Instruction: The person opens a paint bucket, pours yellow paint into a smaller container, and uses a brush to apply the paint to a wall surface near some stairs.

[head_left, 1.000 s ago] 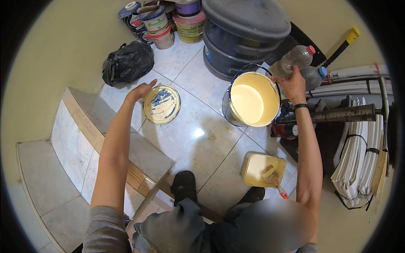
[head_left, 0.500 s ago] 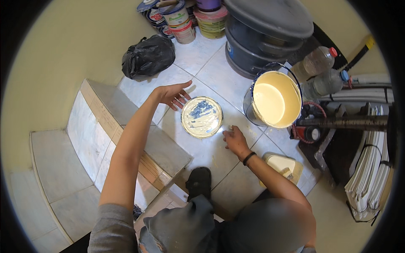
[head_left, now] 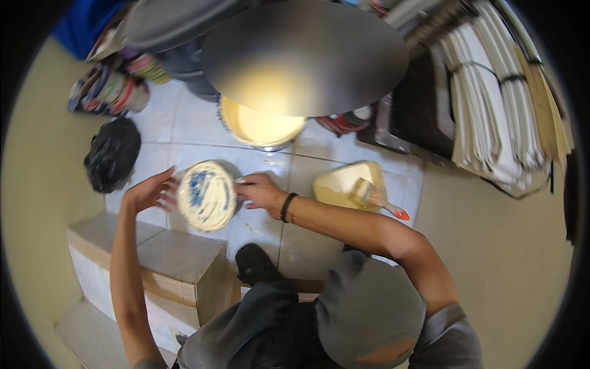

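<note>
Lid between both hands.

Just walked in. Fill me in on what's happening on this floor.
A person crouches over a tiled floor, both hands on a round, paint-smeared lid: the left hand at its left edge, the right hand at its right. Just beyond stands an open bucket of pale yellow paint. To the right, a paintbrush rests on a yellow tray. A black bag lies to the left.
</note>
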`<control>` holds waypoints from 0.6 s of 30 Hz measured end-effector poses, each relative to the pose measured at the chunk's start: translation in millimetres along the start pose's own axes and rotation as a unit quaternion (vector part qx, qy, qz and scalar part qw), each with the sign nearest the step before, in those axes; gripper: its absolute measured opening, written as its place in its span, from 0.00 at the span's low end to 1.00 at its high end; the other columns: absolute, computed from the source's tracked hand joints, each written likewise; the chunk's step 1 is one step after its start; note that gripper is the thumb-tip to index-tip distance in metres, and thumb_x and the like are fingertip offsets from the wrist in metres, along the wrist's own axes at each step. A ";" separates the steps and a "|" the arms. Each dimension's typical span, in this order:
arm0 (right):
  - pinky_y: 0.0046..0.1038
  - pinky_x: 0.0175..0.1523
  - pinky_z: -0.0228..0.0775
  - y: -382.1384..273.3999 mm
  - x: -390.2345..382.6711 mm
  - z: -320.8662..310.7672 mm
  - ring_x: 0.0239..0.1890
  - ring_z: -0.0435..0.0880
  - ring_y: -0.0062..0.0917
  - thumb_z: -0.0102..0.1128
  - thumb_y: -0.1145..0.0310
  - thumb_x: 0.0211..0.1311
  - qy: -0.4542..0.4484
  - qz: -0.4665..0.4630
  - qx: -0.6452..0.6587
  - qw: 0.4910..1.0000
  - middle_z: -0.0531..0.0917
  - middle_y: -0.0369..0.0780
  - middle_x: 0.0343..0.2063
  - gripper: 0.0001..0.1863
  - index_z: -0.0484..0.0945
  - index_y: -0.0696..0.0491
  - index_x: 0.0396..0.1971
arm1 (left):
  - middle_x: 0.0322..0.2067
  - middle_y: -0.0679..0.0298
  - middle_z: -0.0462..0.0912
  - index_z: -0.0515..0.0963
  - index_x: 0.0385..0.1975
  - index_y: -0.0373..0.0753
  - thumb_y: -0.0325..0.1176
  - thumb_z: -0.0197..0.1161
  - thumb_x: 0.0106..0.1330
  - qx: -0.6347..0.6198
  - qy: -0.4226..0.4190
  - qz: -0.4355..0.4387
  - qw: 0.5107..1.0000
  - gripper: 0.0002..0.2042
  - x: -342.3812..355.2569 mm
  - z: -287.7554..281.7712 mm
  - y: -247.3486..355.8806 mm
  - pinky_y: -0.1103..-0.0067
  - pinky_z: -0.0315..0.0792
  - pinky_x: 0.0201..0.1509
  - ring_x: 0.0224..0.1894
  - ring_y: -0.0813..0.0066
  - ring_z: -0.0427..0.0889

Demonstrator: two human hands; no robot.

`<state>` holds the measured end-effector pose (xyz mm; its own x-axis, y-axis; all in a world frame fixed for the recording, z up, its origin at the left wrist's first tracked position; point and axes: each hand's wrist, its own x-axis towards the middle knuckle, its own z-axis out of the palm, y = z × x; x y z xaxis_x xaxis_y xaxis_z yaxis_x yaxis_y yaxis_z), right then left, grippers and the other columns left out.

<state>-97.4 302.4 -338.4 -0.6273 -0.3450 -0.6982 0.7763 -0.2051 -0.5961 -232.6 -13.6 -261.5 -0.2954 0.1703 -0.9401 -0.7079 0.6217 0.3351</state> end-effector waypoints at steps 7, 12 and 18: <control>0.23 0.36 0.77 -118.3 -95.3 -17.0 0.35 0.82 0.15 0.66 0.59 0.72 -0.064 -0.227 -0.053 0.970 0.85 0.34 0.36 0.13 0.81 0.54 0.45 | 0.50 0.62 0.79 0.73 0.63 0.39 0.72 0.36 0.74 0.001 0.001 0.318 0.948 0.40 -102.2 11.1 66.9 0.72 0.78 0.47 0.47 0.66 0.85; 0.20 0.43 0.76 -202.0 -197.4 -21.1 0.38 0.83 0.13 0.74 0.65 0.65 0.064 -0.421 -0.284 0.859 0.85 0.35 0.31 0.18 0.80 0.61 0.46 | 0.62 0.57 0.77 0.70 0.70 0.39 0.69 0.33 0.77 -0.005 0.136 0.462 0.876 0.40 -142.1 58.0 127.7 0.71 0.69 0.63 0.61 0.65 0.79; 0.39 0.42 0.67 -165.4 -182.1 -19.3 0.35 0.79 0.38 0.68 0.74 0.54 0.256 -0.530 -0.634 0.501 0.79 0.40 0.30 0.10 0.78 0.54 0.36 | 0.58 0.57 0.80 0.75 0.65 0.41 0.66 0.41 0.78 -0.023 0.191 0.484 0.853 0.35 -97.5 92.7 141.1 0.65 0.68 0.68 0.66 0.64 0.75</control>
<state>-112.7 416.9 -120.3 -0.8308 -0.3115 0.4613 -0.4713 0.8346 -0.2851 -244.2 128.3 -128.4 -0.9378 0.3200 -0.1342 -0.0348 0.2982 0.9539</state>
